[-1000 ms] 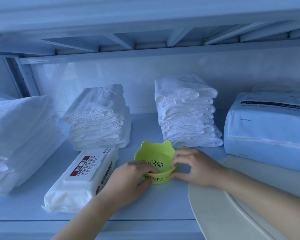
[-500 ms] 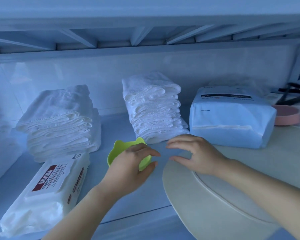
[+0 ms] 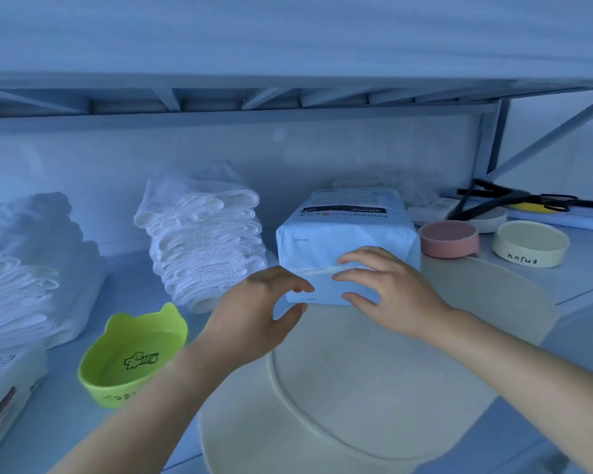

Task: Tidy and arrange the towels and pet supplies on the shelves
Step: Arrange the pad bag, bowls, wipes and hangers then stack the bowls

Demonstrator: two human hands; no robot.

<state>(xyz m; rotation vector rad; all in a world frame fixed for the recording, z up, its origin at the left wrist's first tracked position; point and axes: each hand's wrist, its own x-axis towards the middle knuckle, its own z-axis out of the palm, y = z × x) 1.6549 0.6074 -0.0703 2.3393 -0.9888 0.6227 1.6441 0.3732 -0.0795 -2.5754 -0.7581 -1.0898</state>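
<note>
The pale blue wrapped pack point(image 3: 346, 230) stands toward the back of the shelf point(image 3: 65, 422), at the far rim of a round cream mat point(image 3: 374, 388). Both hands are held before its front face: the left hand point(image 3: 254, 313) with fingers and thumb loosely parted and gripping nothing, the right hand point(image 3: 391, 295) with fingers spread; whether either touches the wrapper cannot be told. A stack of folded white towels point(image 3: 202, 241) sits just left of the pack, a pink bowl point(image 3: 448, 238) just right. A green eared bowl point(image 3: 131, 357) stands at front left.
</note>
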